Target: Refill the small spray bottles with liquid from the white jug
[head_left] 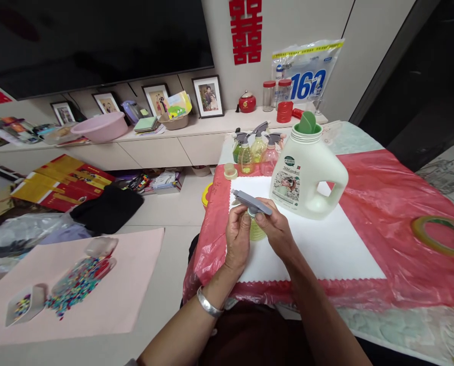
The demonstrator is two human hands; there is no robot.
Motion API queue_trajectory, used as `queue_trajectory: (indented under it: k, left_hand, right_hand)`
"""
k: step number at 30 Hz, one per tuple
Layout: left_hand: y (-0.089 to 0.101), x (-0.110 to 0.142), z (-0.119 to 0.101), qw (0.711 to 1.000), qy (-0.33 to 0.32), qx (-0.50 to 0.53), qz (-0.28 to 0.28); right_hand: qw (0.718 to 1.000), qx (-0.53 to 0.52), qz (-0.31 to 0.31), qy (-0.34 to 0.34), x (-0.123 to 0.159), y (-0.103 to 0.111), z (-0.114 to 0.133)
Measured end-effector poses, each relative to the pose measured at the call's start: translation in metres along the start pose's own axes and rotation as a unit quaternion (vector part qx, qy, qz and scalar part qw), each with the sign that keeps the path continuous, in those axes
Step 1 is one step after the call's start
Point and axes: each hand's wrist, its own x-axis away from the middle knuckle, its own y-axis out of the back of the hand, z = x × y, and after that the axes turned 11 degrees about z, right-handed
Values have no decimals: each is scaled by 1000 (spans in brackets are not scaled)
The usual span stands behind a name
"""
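Observation:
A small spray bottle point(257, 232) with a yellow-green body is between my hands, over the white sheet point(311, 249). Its grey trigger head point(253, 201) points to the left. My left hand point(238, 234) closes around the bottle's neck from the left. From the other side, my right hand point(278, 229) has its thumb and fingers at the collar below the head. My fingers cover most of the neck, so I cannot tell how tightly the head sits. Just beyond stands a large pale green jug point(306, 173) with a green scoop or funnel point(306, 123) in its mouth.
Several filled spray bottles point(258, 147) and a small pale cup point(230, 172) stand at the table's back left. Red plastic sheeting point(379, 203) covers the table; a tape roll point(442, 235) lies at right. Colourful beads point(76, 284) lie on a pink sheet point(135, 274) at left.

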Motion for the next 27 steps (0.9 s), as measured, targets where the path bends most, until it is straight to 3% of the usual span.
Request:
queue_trajectory:
  k: [4, 12, 21, 27]
  left_hand:
    - [3, -1, 1, 999, 12, 46, 18]
    - [5, -1, 2, 995, -30, 80, 46]
    - [6, -4, 0, 994, -4, 92, 65]
    - [7, -5, 0, 991, 0, 116, 61]
  right_hand:
    - [1000, 4, -9, -1, 1, 0, -1]
    - [998, -5, -67, -7, 6, -12, -13]
    - [1000, -8, -6, 3, 8, -1, -6]
    - [999, -19, -28, 13, 7, -4, -9]
